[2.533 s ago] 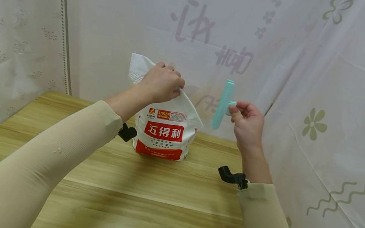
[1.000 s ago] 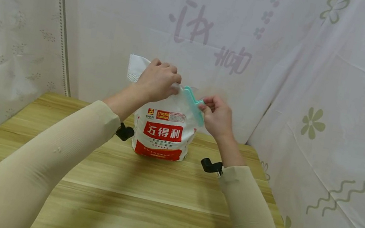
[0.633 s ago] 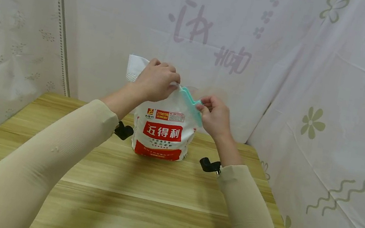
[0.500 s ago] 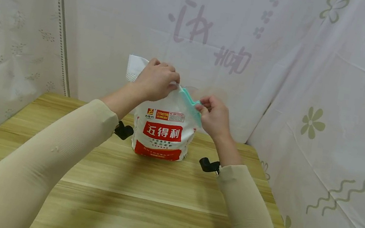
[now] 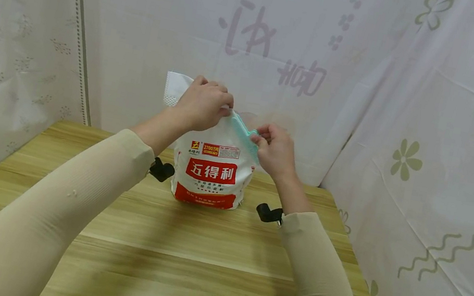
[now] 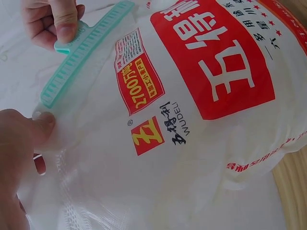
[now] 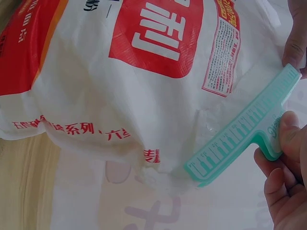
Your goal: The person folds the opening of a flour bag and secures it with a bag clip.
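A white flour bag (image 5: 211, 170) with red printing stands upright on the table. My left hand (image 5: 206, 105) grips its gathered top edge, and a loose white corner sticks out to the left of that hand. With thumb and fingers, my right hand (image 5: 278, 151) pinches the handle of a teal bag clip (image 5: 242, 130). The clip slants along the bag's upper right edge, its upper end close to my left fingers. In the left wrist view, the clip (image 6: 88, 52) lies across the bag's film. The right wrist view shows the ridged clip (image 7: 240, 129) along the edge, its lower end near the bag's corner.
The wooden table (image 5: 174, 285) spreads in front of the bag. Pale printed curtains (image 5: 145, 20) hang behind it and on both sides. A black wrist mount (image 5: 269, 213) is on the right forearm, another mount (image 5: 162, 171) on the left.
My right hand has brought the clip leftward from beside the bag onto its upper right edge, then slid it slightly further toward my left hand. The left hand has barely moved.
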### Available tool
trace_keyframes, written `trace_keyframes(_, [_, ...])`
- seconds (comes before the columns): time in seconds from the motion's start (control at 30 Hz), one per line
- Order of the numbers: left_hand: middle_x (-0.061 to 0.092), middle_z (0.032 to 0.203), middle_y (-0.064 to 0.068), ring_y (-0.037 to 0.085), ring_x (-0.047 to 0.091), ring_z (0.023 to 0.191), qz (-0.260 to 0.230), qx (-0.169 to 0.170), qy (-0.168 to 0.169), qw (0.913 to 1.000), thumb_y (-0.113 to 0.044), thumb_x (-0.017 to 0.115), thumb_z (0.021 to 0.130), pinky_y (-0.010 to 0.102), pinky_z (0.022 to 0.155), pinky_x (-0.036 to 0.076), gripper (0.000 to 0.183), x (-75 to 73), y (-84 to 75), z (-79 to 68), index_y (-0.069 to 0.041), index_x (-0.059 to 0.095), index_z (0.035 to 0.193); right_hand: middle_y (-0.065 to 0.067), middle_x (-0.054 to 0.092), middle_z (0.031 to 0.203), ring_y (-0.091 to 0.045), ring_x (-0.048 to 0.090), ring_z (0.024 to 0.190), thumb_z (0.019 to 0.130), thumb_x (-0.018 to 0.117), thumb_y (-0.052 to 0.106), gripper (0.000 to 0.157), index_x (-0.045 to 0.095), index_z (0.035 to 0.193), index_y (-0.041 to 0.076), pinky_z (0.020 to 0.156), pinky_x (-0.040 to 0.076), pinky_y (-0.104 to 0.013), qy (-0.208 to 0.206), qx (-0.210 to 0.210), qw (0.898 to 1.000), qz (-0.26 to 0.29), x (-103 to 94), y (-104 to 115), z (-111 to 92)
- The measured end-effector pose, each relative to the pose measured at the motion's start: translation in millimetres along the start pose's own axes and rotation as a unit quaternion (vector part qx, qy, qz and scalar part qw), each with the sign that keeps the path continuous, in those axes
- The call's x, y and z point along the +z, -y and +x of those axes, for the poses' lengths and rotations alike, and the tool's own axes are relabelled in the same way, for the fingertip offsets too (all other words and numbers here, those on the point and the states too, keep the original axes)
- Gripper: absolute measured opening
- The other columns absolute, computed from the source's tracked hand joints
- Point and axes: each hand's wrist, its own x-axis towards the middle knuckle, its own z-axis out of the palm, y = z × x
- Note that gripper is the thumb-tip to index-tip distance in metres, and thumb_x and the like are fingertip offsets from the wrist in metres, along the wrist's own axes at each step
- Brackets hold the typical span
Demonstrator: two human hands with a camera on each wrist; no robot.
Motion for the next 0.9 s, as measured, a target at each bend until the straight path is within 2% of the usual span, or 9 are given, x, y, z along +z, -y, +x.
trace_keyframes(0.5, [0.078, 0.128, 0.007, 0.033, 0.068, 0.128, -0.009, -0.003, -0.002, 1.0000, -0.023, 0.068, 0.108, 0.058, 0.119, 0.040, 0.021, -6.0, 0.7, -0.9, -0.014, 0.078, 0.124, -0.017, 0.075, 0.105, -0.031, 0.071, 0.090, 0.106, 0.072, 0.010, 0.013, 0.071, 0.114, 0.000, 0.078, 0.061, -0.042, 0.002, -0.008, 1.000, -0.012, 0.8, 2.1, 4.6])
trace_keyframes(0.9, [0.077, 0.129, 0.008, 0.034, 0.067, 0.129, 0.000, 0.000, -0.007, 1.0000, -0.022, 0.067, 0.109, 0.057, 0.120, 0.040, 0.020, -5.9, -1.1, -1.7, -0.013, 0.077, 0.124, -0.017, 0.076, 0.101, -0.030, 0.070, 0.088, 0.105, 0.073, 0.009, 0.011, 0.071, 0.111, 0.000, 0.076, 0.061, -0.040, 0.002, -0.001, 1.000, 0.009, 6.7, 0.7, 5.5])
